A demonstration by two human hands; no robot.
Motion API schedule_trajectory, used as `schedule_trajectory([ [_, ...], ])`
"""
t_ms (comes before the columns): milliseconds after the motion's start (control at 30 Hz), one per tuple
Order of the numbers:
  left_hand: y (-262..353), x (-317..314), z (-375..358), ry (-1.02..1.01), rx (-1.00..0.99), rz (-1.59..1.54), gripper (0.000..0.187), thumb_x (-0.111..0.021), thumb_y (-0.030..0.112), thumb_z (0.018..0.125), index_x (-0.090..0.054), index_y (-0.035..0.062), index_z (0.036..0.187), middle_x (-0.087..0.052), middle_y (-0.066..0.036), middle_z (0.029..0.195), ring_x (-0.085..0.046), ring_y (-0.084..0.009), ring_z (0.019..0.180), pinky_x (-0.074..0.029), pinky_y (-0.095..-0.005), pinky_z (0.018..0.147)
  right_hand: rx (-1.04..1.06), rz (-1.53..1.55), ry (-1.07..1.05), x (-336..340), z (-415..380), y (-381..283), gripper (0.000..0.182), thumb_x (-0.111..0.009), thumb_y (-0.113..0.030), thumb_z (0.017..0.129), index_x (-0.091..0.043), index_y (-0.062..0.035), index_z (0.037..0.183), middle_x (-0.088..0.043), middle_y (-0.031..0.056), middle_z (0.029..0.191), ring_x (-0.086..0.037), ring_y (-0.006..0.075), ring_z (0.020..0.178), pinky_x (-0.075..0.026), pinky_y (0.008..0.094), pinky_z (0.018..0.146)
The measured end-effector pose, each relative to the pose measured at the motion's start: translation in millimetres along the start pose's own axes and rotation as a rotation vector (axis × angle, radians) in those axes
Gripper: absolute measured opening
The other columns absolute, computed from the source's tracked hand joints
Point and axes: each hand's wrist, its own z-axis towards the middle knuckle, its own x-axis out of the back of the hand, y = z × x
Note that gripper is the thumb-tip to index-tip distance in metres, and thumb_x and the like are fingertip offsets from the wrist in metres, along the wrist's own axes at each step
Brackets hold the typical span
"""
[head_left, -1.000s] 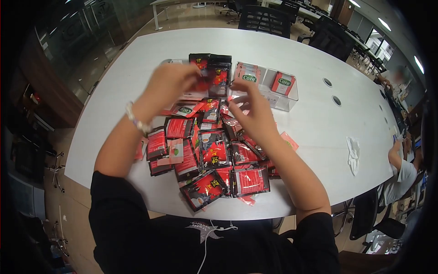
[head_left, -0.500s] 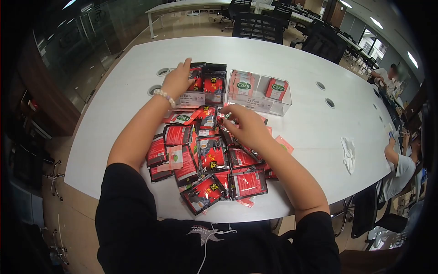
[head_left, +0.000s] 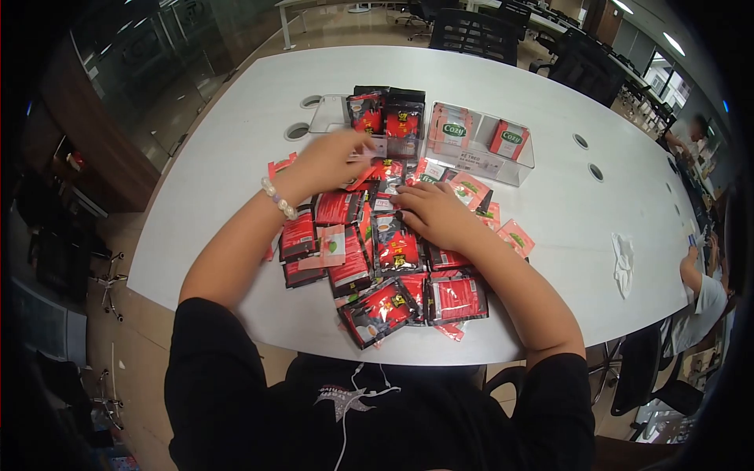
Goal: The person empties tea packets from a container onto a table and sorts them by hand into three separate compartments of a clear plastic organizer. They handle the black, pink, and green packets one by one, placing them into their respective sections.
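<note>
My left hand (head_left: 334,163), a beaded bracelet on its wrist, hovers over the back of the pile, just in front of the left clear box. Its fingers are apart and slightly blurred, with nothing visible in them. My right hand (head_left: 441,213) rests on the pile, fingers spread over the packets. Under and around both hands lie red-and-black coffee sachets (head_left: 397,245) and pink Cozy tea sachets (head_left: 516,238). Black-and-red sachets (head_left: 404,122) stand upright in the left clear box (head_left: 332,116), which is partly hidden by my left hand.
Right of it, a clear divided box (head_left: 514,173) holds Cozy sachets (head_left: 453,129) in both compartments. A crumpled white tissue (head_left: 623,265) lies on the white table (head_left: 565,259). Round cable holes (head_left: 580,141) dot the tabletop. People (head_left: 695,294) sit at the right edge.
My left hand has come back from the left box's upright sachets to over the pile. My right hand has lowered and flattened onto the packets. The camera view has shifted.
</note>
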Motion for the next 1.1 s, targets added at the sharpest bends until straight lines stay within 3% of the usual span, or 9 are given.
schedule_trajectory([
  [100,6.7,-28.2,-19.1,0.001,-0.319,0.301,0.042,-0.060,0.020,0.080,-0.054,0.0074,0.119,-0.055,-0.011,0.118,-0.050,-0.0272,0.112,-0.039,-0.0409,0.095,-0.026,0.075,0.005,4.6,2.6,-2.2,0.025,-0.050,-0.020,0.088,-0.058,-0.0045,0.106,-0.062,0.0150,0.105,-0.057,0.0308,0.101,-0.042,0.0414,0.087],
  [233,13.3,-61.1,-18.7,0.071,-0.231,0.407,0.045,-0.058,0.018,0.079,-0.051,0.0066,0.122,-0.057,-0.012,0.112,-0.051,-0.0277,0.110,-0.037,-0.0474,0.097,-0.138,0.381,0.208,-6.3,3.6,5.2,0.022,-0.052,-0.021,0.088,-0.056,-0.0034,0.101,-0.064,0.0135,0.083,-0.063,0.0300,0.078,-0.048,0.0377,0.071],
  [333,16.3,-70.4,-10.1,0.055,-0.197,0.537,0.040,-0.058,0.017,0.080,-0.053,0.0071,0.118,-0.060,-0.010,0.104,-0.054,-0.0277,0.102,-0.038,-0.0447,0.096,-0.275,0.707,0.265,-3.4,5.8,4.8,0.022,-0.052,-0.019,0.089,-0.055,-0.0041,0.105,-0.064,0.0123,0.084,-0.063,0.0234,0.079,-0.048,0.0338,0.072],
  [500,23.0,-60.0,-11.0,0.460,-0.399,0.415,0.022,-0.061,0.010,0.079,-0.063,0.0104,0.101,-0.063,-0.004,0.091,-0.059,-0.0224,0.086,-0.042,-0.0388,0.078,-0.441,0.901,0.540,-3.9,14.6,16.3,0.033,-0.053,-0.023,0.091,-0.045,-0.0059,0.118,-0.058,0.0116,0.102,-0.060,0.0179,0.085,-0.048,0.0291,0.067],
  [633,37.2,-52.8,-27.0,0.504,-0.573,0.347,0.029,-0.063,0.005,0.073,-0.063,0.0078,0.102,-0.062,-0.004,0.102,-0.057,-0.0245,0.093,-0.043,-0.0376,0.084,-0.643,1.537,0.295,14.4,11.5,8.8,0.047,-0.058,-0.016,0.087,-0.035,-0.0069,0.127,-0.057,0.0082,0.092,-0.055,0.0101,0.071,-0.045,0.0232,0.059],
  [733,43.0,-37.1,-29.2,0.300,-0.597,0.048,0.032,-0.062,0.003,0.071,-0.062,0.0056,0.103,-0.058,-0.008,0.111,-0.054,-0.0251,0.103,-0.043,-0.0372,0.090,-0.436,1.162,0.387,12.7,12.1,5.5,0.052,-0.060,-0.007,0.085,-0.033,-0.0071,0.129,-0.061,0.0071,0.089,-0.058,0.0108,0.075,-0.048,0.0245,0.064],
  [867,41.6,-19.5,-15.3,0.386,0.003,-0.630,0.038,-0.060,0.009,0.078,-0.056,0.0028,0.115,-0.056,-0.011,0.115,-0.051,-0.0265,0.112,-0.043,-0.0363,0.093,-0.274,1.319,0.528,14.3,14.3,-0.3,0.063,-0.059,0.002,0.083,-0.026,-0.0075,0.136,-0.065,0.0126,0.098,-0.062,0.0127,0.085,-0.048,0.0240,0.073],
  [967,8.5,-15.7,12.8,0.426,0.134,-0.430,0.046,-0.062,0.020,0.080,-0.052,0.0021,0.122,-0.058,-0.013,0.114,-0.054,-0.0260,0.107,-0.044,-0.0362,0.092,-0.332,1.204,0.528,19.6,12.3,3.4,0.065,-0.058,0.003,0.083,-0.025,-0.0051,0.138,-0.064,0.0119,0.094,-0.061,0.0123,0.083,-0.048,0.0233,0.072],
  [1100,-41.1,-8.1,55.3,0.432,0.333,0.105,0.047,-0.065,0.036,0.076,-0.060,0.0072,0.112,-0.064,-0.015,0.107,-0.057,-0.0314,0.106,-0.041,-0.0483,0.092,-0.356,1.273,0.605,13.9,11.0,10.2,0.061,-0.058,0.004,0.083,-0.028,-0.0022,0.136,-0.064,0.0112,0.091,-0.061,0.0129,0.081,-0.048,0.0240,0.072],
])
